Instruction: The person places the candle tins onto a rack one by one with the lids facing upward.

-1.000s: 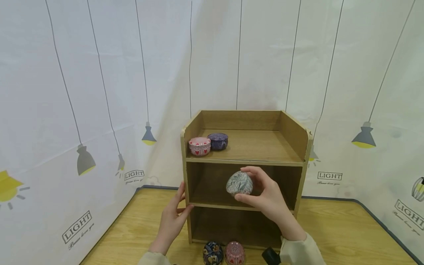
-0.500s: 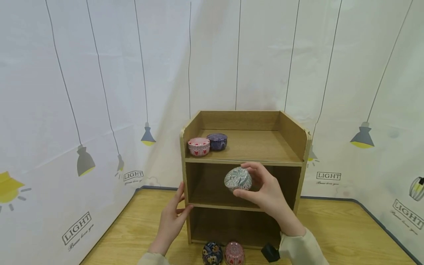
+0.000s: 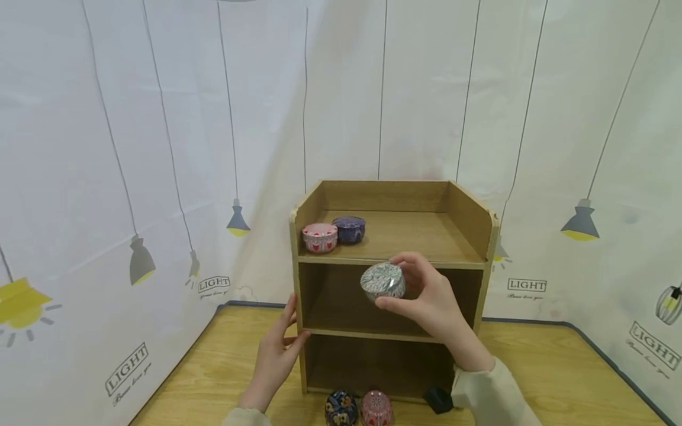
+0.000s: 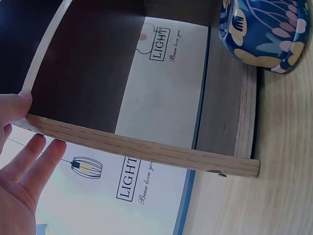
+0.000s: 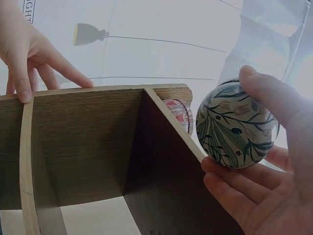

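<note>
Head | right grip [image 3: 434, 299] half-spread, tin [image 3: 382, 281] pinched between fingertips [image 3: 403, 258] | left grip [image 3: 276, 353] straight-fingered, touching shelf [image 3: 410, 234]

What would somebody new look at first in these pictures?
Probably the round, green-and-white patterned tin held up by the right hand, in front of the tan wooden shelf unit. Next, maybe the round pink tin with red hearts and the round dark-purple tin, close together at the left of the shelf unit's top. The grey-and-yellow hanging lamps printed on the white backdrop also stand out.

The right grip [image 3: 434, 302] is raised in a curved pinch, the left grip [image 3: 277, 349] lower with fingers [image 3: 286, 313] pointing up.
</note>
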The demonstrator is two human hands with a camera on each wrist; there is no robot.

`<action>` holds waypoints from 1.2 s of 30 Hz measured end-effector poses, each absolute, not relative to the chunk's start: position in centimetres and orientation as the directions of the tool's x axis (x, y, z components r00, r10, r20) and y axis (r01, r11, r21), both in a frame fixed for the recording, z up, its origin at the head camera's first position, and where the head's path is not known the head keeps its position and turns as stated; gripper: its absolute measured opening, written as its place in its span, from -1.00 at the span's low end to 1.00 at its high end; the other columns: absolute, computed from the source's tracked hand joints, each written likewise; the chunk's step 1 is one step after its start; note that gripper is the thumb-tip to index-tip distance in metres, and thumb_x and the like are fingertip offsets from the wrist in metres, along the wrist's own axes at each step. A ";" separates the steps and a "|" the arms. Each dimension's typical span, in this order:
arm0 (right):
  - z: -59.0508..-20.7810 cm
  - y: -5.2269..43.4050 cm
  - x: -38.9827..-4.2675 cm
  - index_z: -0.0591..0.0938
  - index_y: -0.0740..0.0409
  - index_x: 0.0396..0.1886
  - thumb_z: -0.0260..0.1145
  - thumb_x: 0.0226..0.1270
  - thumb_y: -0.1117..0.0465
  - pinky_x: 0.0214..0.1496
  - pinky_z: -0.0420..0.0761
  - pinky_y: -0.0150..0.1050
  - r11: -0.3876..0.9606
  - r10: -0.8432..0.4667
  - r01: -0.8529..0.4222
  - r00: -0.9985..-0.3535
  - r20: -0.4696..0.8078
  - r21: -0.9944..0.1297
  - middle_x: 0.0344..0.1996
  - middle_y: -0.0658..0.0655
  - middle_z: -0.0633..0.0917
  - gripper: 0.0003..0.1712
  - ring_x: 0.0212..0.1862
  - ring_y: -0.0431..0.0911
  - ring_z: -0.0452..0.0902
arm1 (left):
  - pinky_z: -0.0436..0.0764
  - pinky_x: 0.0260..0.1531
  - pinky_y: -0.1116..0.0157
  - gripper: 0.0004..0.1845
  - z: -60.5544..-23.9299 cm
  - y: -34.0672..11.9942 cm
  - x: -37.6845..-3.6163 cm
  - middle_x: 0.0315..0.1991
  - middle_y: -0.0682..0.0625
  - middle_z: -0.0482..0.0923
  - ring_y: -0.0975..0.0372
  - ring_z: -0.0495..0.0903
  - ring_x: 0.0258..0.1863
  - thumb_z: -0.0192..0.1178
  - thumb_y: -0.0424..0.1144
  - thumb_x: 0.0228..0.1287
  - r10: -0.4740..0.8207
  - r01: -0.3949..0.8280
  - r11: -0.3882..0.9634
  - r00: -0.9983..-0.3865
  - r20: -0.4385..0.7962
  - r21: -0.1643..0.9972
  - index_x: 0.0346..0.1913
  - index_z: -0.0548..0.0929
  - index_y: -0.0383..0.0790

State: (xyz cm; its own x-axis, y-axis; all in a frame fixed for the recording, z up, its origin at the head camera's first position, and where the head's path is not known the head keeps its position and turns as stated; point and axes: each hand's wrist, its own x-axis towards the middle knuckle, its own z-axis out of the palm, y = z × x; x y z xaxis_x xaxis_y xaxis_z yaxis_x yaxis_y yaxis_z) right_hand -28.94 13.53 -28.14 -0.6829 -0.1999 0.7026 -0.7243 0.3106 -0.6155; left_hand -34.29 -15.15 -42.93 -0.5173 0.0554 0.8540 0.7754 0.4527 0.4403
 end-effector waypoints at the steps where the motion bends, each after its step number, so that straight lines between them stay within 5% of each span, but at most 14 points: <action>1: -28.1 13.6 -28.9 0.51 0.13 0.06 0.62 -0.09 0.29 -0.09 0.66 -0.29 0.310 -0.198 -0.723 -0.684 0.702 -0.618 -0.12 0.16 0.70 -0.32 -0.10 -0.07 0.65 | 0.71 -0.44 0.32 -0.10 -42.9 -15.2 -34.3 0.27 -0.19 0.44 -0.06 0.61 -0.04 0.38 -0.60 -0.01 0.060 0.775 0.453 -0.520 0.852 0.441 0.45 0.27 -0.26; 36: -24.8 13.5 -30.6 0.48 0.16 0.06 0.61 -0.05 0.25 -0.08 0.64 -0.32 0.354 -0.183 -0.711 -0.689 0.701 -0.607 -0.06 0.19 0.69 -0.34 -0.09 -0.05 0.65 | 0.71 -0.38 0.33 -0.10 -42.9 -15.4 -34.2 0.30 -0.13 0.42 -0.02 0.59 0.01 0.36 -0.55 0.09 0.075 0.767 0.445 -0.546 0.834 0.462 0.49 0.22 -0.11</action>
